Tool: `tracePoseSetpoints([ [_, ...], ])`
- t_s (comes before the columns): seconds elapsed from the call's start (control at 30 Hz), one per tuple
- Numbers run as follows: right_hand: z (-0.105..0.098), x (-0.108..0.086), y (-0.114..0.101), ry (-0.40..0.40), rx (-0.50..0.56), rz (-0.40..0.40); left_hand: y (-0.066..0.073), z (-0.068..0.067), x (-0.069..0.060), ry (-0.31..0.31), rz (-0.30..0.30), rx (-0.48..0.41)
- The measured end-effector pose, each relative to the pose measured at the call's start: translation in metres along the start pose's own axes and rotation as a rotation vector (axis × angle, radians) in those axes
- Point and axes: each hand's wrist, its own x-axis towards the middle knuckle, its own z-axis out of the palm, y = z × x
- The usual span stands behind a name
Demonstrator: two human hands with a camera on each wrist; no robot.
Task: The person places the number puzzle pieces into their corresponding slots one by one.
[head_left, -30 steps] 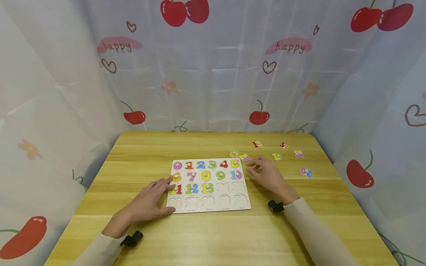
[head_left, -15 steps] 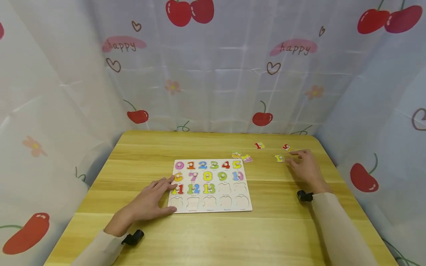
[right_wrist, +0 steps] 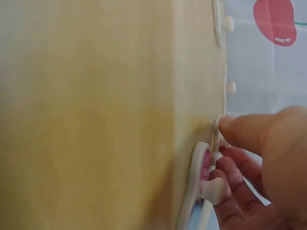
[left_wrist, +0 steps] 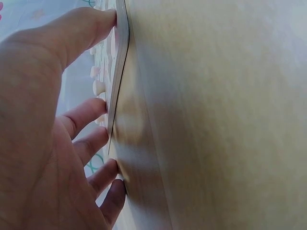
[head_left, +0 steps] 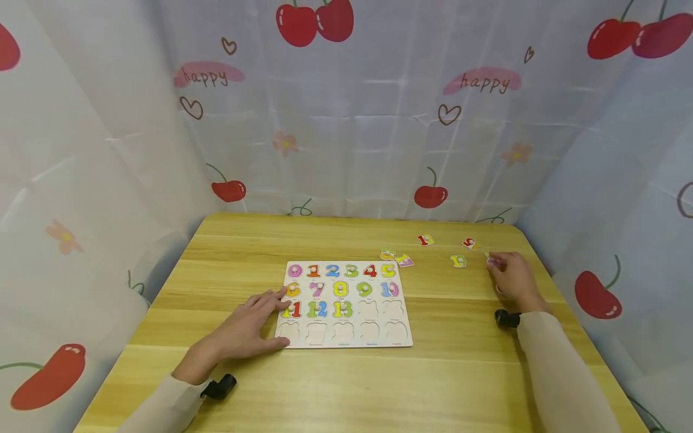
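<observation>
Number puzzle piece [head_left: 490,260], thin, flat, pale-edged, mostly hidden: at the right hand's fingertips, near the table's right edge, toward its far right corner. Long axis: cannot be told behind the fingers. Right hand [head_left: 515,279], the nearer: thumb and fingers curled almost together, pinching the piece. Number board [head_left: 356,329], white, rectangular: to the left of those fingertips and closer to the table's near edge, long side running left to right; recesses bare in its two nearer rows. Left hand [head_left: 249,325]: fingers spread, across the board's left edge, thumb by its near left corner; grasps nothing. Knobbed piece [right_wrist: 205,165], pink, rounded rim: just beside the right fingers. Red-and-yellow piece [head_left: 470,244], irregular outline: just left of the right hand. Table [head_left: 379,385]: smooth, yellowish, wood-grained.
</observation>
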Motion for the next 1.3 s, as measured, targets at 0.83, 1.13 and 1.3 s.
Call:
tracePoseSetpoints([
  [0.83, -0.002, -0.006, -0.016, 0.108, 0.005, 0.001, 0.001, 0.0, 0.001, -0.009, -0.009, 0.009],
  [1.13, -0.006, -0.014, -0.051, 0.12, 0.033, -0.107, 0.0, 0.0, 0.001, -0.008, -0.009, 0.012],
  [1.3, -0.001, -0.02, -0.072, 0.095, 0.075, -0.151, 0.0, 0.0, 0.001, -0.009, -0.007, 0.01],
])
